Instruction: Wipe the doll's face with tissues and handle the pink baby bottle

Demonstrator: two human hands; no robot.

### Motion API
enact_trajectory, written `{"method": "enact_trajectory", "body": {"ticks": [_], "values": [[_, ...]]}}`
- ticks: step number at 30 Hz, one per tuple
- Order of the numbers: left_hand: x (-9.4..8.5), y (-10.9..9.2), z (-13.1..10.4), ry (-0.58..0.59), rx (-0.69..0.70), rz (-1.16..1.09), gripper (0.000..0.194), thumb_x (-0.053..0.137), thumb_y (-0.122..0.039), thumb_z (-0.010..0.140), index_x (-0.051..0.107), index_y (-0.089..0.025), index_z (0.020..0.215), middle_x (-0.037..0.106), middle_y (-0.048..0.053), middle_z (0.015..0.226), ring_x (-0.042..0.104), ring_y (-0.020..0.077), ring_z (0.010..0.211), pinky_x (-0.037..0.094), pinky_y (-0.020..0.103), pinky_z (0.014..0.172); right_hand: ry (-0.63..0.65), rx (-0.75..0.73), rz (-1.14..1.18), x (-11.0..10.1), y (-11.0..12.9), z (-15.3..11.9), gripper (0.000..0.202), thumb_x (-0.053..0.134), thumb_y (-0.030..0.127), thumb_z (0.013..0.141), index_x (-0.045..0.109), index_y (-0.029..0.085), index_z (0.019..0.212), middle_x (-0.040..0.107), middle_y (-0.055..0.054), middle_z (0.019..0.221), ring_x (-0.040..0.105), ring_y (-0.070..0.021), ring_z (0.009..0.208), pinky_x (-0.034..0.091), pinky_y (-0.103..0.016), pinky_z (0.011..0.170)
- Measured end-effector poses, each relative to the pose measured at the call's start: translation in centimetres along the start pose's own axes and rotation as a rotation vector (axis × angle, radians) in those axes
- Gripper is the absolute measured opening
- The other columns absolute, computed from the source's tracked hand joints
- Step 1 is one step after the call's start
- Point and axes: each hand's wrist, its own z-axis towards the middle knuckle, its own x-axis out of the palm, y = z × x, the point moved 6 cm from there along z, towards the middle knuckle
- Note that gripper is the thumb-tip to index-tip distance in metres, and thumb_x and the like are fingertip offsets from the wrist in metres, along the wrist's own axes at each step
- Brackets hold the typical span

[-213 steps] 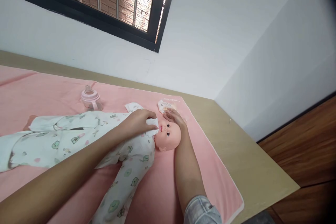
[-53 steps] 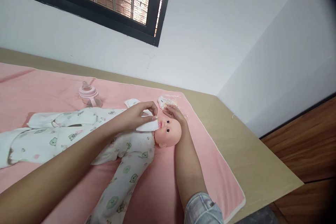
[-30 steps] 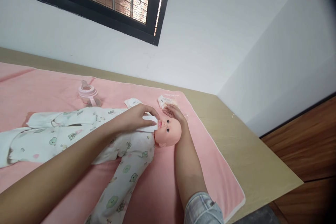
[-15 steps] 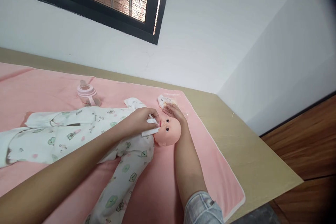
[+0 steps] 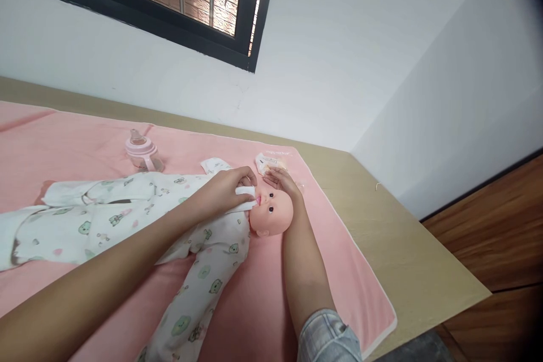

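A baby doll [image 5: 271, 216] in a white patterned outfit lies on its back on a pink blanket [image 5: 250, 294], its head to the right. My left hand [image 5: 231, 189] pinches a small white cloth or tissue [image 5: 245, 198] at the doll's mouth and chin. Against the far side of the doll's head rests my right hand [image 5: 280, 179], its fingers spread a little and holding nothing. Just beyond those fingertips is a small white packet [image 5: 263, 163].
A pink-topped bottle [image 5: 143, 153] with a handle stands on the blanket beyond the doll's body. The blanket covers part of a wooden surface [image 5: 382, 237] that meets a white wall. A dark-framed window [image 5: 252, 22] is above.
My left hand has shifted slightly, and the white cloth is now more tucked under its fingers near the doll's mouth. My right hand stays at the head.
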Motion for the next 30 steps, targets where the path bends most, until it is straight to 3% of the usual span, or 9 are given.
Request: {"method": "enact_trajectory", "body": {"ticks": [5, 9, 20, 30], "values": [[0.1, -0.6, -0.2, 0.006, -0.005, 0.033, 0.017, 0.059, -0.023, 0.077, 0.058, -0.022, 0.094, 0.069, 0.000, 0.092, 0.065, 0.0225, 0.088, 0.045, 0.029, 0.071, 0.008, -0.008, 0.010, -0.1, -0.1, -0.1, 0.022, 0.070, 0.016, 0.077, 0.059, 0.017, 0.096, 0.069, 0.000, 0.086, 0.064, -0.0153, 0.098, 0.050, -0.036, 0.099], [-0.2, -0.6, -0.2, -0.052, 0.005, 0.038, 0.017, 0.057, -0.023, 0.079, 0.058, -0.022, 0.096, 0.070, 0.001, 0.099, 0.065, 0.0232, 0.095, 0.046, 0.029, 0.076, 0.010, -0.010, 0.015, -0.2, -0.2, 0.0, 0.025, 0.074, 0.018, 0.075, 0.059, 0.018, 0.095, 0.069, -0.001, 0.088, 0.065, -0.0157, 0.097, 0.051, -0.037, 0.100], [0.0, -1.0, -0.2, -0.109, 0.028, 0.116, 0.015, 0.055, -0.021, 0.081, 0.059, -0.021, 0.096, 0.071, 0.002, 0.102, 0.066, 0.0244, 0.096, 0.047, 0.031, 0.080, 0.028, -0.012, 0.021, -0.5, -0.5, 0.6, 0.023, 0.069, 0.014, 0.079, 0.059, 0.015, 0.101, 0.070, -0.001, 0.087, 0.066, -0.0137, 0.093, 0.051, -0.035, 0.097], [0.2, -0.9, -0.1, -0.160, 0.028, 0.066, 0.016, 0.057, -0.020, 0.083, 0.058, -0.021, 0.098, 0.072, 0.002, 0.103, 0.066, 0.0240, 0.099, 0.048, 0.031, 0.085, 0.049, -0.006, 0.019, -1.1, -1.1, 1.7, 0.034, 0.080, 0.024, 0.069, 0.063, 0.018, 0.098, 0.073, -0.002, 0.088, 0.070, -0.0159, 0.083, 0.056, -0.035, 0.094]]}}
